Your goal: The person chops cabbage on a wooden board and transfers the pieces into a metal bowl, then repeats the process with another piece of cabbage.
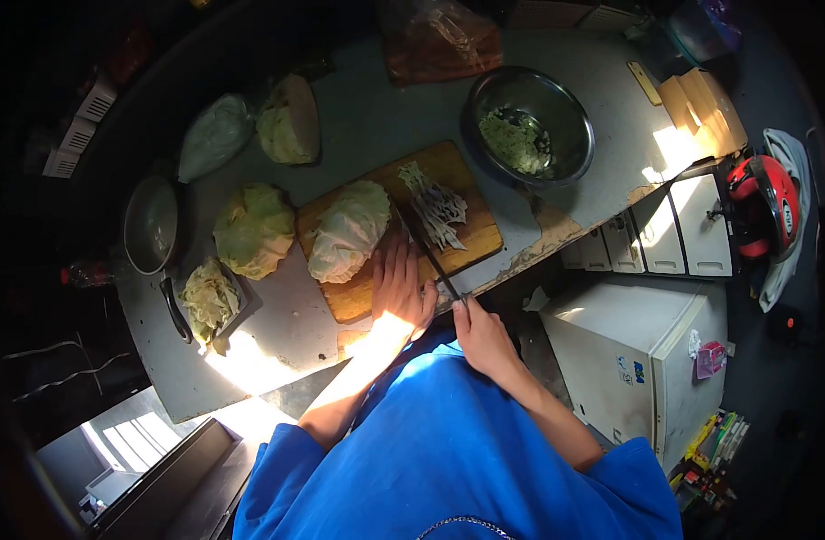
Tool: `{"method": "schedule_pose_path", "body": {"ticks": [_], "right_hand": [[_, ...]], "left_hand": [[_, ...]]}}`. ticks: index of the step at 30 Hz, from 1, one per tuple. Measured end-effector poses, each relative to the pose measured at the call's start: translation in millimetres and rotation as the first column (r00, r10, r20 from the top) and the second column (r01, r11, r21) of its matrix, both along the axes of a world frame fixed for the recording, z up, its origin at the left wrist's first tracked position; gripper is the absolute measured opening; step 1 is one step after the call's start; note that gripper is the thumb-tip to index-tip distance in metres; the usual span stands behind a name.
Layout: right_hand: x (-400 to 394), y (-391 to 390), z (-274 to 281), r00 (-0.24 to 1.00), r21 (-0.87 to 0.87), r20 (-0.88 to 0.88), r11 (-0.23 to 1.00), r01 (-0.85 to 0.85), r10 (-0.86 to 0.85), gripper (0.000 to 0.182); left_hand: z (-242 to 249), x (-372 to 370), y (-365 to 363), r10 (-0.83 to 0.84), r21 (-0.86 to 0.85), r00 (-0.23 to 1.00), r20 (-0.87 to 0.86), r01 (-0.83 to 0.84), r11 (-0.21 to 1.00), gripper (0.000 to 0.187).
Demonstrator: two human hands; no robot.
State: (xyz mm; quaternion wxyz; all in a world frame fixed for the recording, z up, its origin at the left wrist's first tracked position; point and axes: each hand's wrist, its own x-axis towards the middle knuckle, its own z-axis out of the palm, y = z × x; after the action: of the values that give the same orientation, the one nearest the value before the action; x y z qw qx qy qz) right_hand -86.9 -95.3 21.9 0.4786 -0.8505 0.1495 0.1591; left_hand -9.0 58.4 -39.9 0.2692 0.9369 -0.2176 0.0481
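Note:
My right hand [477,331] is closed on the handle of a dark knife [439,270], whose blade lies across the wooden cutting board [354,301]. Flat on the board's near part rests my left hand [400,286], fingers stretched out, between the knife and a cut cabbage piece [350,231]. Its fingertips are close to the cabbage; whether they touch it is unclear. On the blade's other side, sliced cabbage [437,209] lies in thin strips. Beyond the board, a metal bowl [570,135] holds chopped cabbage [516,141].
Left of the board are a cabbage [254,230], loose leaves [209,301] and a pan [150,225]. Farther back sit a half cabbage [289,121], a plastic bag [216,138] and a reddish bag [442,49]. A cardboard box [703,112] stands right; a white fridge [610,360] stands below.

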Motion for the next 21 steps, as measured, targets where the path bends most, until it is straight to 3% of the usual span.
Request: {"method": "schedule_pose_path", "body": {"ticks": [2, 3, 13, 21], "right_hand": [[-7.1, 5.3, 7.7, 0.995, -0.313, -0.068, 0.946, -0.088, 0.070, 0.036], [-9.8, 2.2, 2.9, 0.995, -0.338, -0.049, 0.935, -0.102, 0.091, 0.035], [16.8, -16.9, -6.0, 0.980, -0.347, 0.016, 0.920, -0.180, 0.198, 0.036], [35.2, -29.9, -12.8, 0.978, -0.182, 0.028, 0.963, -0.197, 0.206, 0.038]], "left_hand": [[2.1, -6.7, 0.3, 0.005, -0.027, 1.000, 0.007, -0.005, 1.000, 0.066], [3.6, -8.8, 0.1, 0.014, -0.046, 1.000, 0.015, -0.013, 0.999, 0.066], [4.8, -17.8, -24.6, 0.173, -0.011, 0.984, 0.042, -0.173, 0.985, 0.065], [7.5, -14.6, -42.2, 0.241, 0.041, 0.970, 0.022, -0.242, 0.969, 0.042]]}}
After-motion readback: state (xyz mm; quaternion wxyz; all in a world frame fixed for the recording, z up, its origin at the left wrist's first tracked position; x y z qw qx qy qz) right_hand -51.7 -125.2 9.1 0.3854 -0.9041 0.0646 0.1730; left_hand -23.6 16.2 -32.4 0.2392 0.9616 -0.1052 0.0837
